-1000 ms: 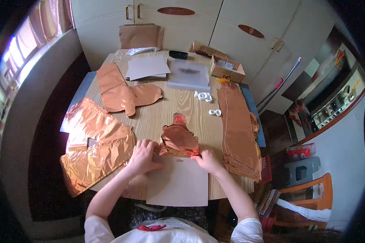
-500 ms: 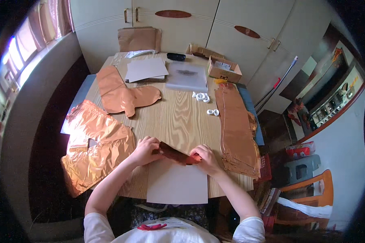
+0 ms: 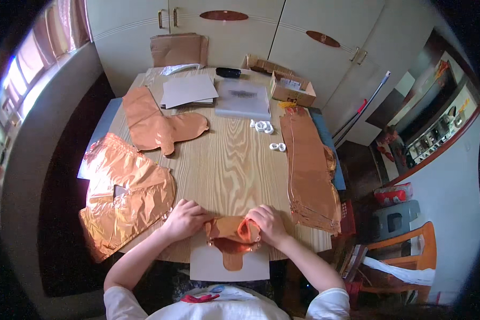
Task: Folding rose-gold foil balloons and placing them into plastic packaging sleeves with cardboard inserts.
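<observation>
My left hand (image 3: 186,220) and my right hand (image 3: 268,224) grip the two ends of a shiny copper foil piece (image 3: 224,228), fingers closed on its upper corners. It sags open in the middle, its dark inner fold showing, and a rounded tab hangs down from it. Under it lies a pale card sheet (image 3: 204,266) at the table's near edge. To the left of my left hand is a large crinkled copper foil piece (image 3: 144,200) with a small hole. Beyond that rests a duller, lobed copper foil piece (image 3: 144,117).
A stack of long copper foil (image 3: 313,170) covers the table's right side. Small white rolls (image 3: 262,127) lie left of it. At the back are pale card sheets (image 3: 189,89), a clear plastic folder (image 3: 242,101), a black object (image 3: 228,72) and an open cardboard box (image 3: 293,89).
Both hands have come down nearer to me with the foil piece. It has turned from a narrow dark strip to show its copper face and hanging tab.
</observation>
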{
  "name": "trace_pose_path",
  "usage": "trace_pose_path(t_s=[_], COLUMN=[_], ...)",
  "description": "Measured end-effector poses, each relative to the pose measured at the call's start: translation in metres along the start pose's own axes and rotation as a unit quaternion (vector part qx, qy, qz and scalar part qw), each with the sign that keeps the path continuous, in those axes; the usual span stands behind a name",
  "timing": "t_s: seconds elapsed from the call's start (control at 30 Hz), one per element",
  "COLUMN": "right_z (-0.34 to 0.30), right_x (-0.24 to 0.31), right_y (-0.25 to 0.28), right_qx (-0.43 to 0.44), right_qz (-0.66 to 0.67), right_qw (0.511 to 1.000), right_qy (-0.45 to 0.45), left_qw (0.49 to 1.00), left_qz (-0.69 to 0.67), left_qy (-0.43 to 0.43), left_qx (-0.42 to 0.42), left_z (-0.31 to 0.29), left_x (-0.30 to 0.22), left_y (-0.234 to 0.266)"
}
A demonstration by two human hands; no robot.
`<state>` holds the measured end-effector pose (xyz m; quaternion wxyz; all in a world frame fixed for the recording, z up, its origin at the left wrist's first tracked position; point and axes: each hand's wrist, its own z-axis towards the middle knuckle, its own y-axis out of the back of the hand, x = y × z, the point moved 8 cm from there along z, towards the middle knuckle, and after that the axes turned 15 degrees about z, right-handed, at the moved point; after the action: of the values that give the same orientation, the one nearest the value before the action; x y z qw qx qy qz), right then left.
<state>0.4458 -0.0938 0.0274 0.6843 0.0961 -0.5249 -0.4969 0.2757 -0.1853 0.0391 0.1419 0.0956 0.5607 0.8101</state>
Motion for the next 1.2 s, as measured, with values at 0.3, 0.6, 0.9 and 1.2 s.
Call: trace_pose_path(t_s=[0.3, 0.6, 0.9, 1.2], right_z=[-0.004, -0.001, -0.006, -0.010], right_x=[0.002, 0.004, 0.016, 0.026], right_y=[-0.008, -0.002, -0.002, 0.002], right_qx=[0.032, 0.073, 0.119, 0.125], right_qz=[-0.051, -0.025, -0.102, -0.086], right_qw=[0.998, 0.997, 0.984, 0.985], right_qy=[0.002, 0.030, 0.085, 0.081], left_qw=[0.999, 0.995, 0.990, 0.986], left_qz=[-0.003, 0.009, 0.072, 0.048], left_qy=[-0.033, -0.085, -0.089, -0.088], left_qx=[0.029, 0.053, 0.085, 0.132], left_z=[-0.011, -0.010, -0.012, -0.014], left_x=[-0.005, -0.008, -0.010, -0.013], left_y=[-0.002, 0.001, -0.005, -0.006])
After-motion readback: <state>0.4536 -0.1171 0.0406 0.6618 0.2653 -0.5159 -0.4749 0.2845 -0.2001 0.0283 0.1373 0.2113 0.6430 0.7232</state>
